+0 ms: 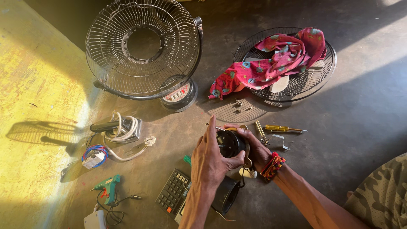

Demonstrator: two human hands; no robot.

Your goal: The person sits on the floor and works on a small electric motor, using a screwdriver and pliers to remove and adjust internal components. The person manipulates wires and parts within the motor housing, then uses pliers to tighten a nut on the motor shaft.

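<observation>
Fan motor: black, round, judged heavy and rigid with slick casing; best held around the body, clear of the wires. It sits between both grips above the floor. Left hand wraps its near side; right hand cups the far side, both closed on it.

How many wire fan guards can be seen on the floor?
2. One guard stands tilted at upper left, beside the fan base. The other guard lies flat at upper right, partly under a red cloth.
</observation>
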